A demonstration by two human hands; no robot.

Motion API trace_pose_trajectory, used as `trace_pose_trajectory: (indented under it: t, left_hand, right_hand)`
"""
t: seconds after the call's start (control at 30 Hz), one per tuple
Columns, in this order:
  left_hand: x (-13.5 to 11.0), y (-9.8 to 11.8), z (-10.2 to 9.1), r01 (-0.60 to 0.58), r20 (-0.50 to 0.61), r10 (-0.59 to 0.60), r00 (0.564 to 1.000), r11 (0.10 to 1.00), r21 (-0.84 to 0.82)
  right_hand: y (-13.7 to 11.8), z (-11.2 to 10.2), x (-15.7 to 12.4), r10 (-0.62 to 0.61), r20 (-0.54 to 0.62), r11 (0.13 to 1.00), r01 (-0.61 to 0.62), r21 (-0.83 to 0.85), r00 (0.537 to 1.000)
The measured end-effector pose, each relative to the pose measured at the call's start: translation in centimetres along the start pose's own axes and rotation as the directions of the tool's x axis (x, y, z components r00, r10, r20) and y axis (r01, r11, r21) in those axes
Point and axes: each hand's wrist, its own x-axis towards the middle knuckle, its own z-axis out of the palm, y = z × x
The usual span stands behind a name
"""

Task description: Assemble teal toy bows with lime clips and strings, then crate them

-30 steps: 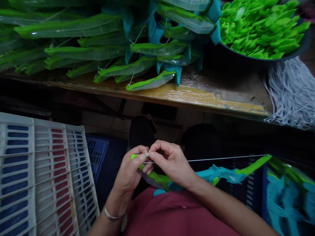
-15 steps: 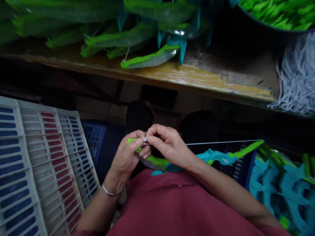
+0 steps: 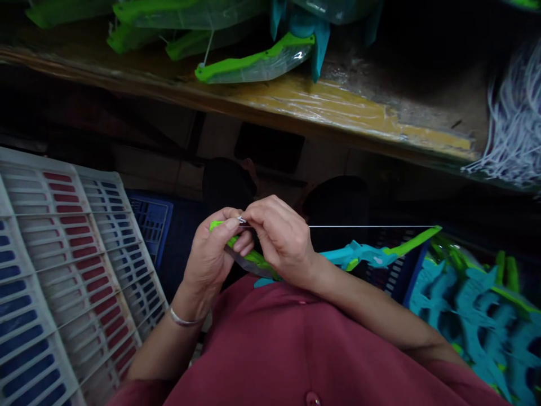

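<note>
A toy bow (image 3: 353, 254) of turquoise and lime-green plastic lies across my lap. My left hand (image 3: 211, 251) is closed around its green left tip, thumb on top. My right hand (image 3: 283, 239) pinches the white string (image 3: 372, 226) close to that tip, where a small white loop or knot (image 3: 241, 220) shows between the two thumbs. From there the string runs taut to the bow's other green tip (image 3: 435, 230) at the right. My right hand and wrist hide part of the bow's middle.
Several similar bows (image 3: 253, 62) lie on the wooden bench (image 3: 338, 113) ahead. A bundle of white strings (image 3: 513, 135) hangs over its right edge. More turquoise bow parts (image 3: 473, 316) are piled at the right. A white slatted crate (image 3: 63, 225) stands at my left, a blue crate (image 3: 150, 220) beside it.
The view has shifted, so the bench sits higher. My right hand has turned more palm-down, its fingers closed on the string by the bow's left tip. My left hand keeps its hold.
</note>
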Motion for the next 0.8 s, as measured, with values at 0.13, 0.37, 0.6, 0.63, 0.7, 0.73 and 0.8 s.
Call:
trace_pose_trajectory:
  t: [0.13,0.37,0.6,0.63,0.7,0.73,0.8]
  left_hand:
    - [0.03,-0.19,0.06,-0.055,-0.005,0.055,0.998,0.998,0.005]
    - [-0.08,-0.39,0.42,-0.082,-0.001,0.082,0.997,0.997,0.014]
    - [0.04,-0.33,0.34,-0.089,-0.006,0.089,0.996,0.996,0.010]
    - [0.07,-0.30,0.34,-0.085,-0.008,0.085,0.996,0.996,0.015]
    - [0.09,-0.23,0.37,-0.078,-0.012,0.078,0.997,0.997,0.022]
    - [0.09,-0.21,0.38,-0.073,-0.010,0.073,0.997,0.997,0.025]
    - [0.09,-0.20,0.40,-0.064,0.001,0.064,0.998,0.998,0.028]
  right_hand:
    - [-0.31,-0.43,0.24,0.074,0.015,0.997,-0.074,0.031,0.997]
    - [-0.24,-0.41,0.72,0.083,-0.005,0.996,-0.083,-0.032,0.997]
    - [-0.11,-0.15,0.15,0.270,-0.036,0.957,-0.263,0.123,0.962]
    - [-0.14,-0.26,0.16,0.255,-0.021,0.959,-0.250,0.130,0.967]
    - [-0.19,-0.47,0.27,0.213,-0.001,0.969,-0.211,0.130,0.977]
    - [-0.19,-0.56,0.35,0.195,0.009,0.973,-0.195,0.126,0.981]
    - [-0.12,-0.67,0.56,0.169,0.025,0.978,-0.171,0.122,0.985]
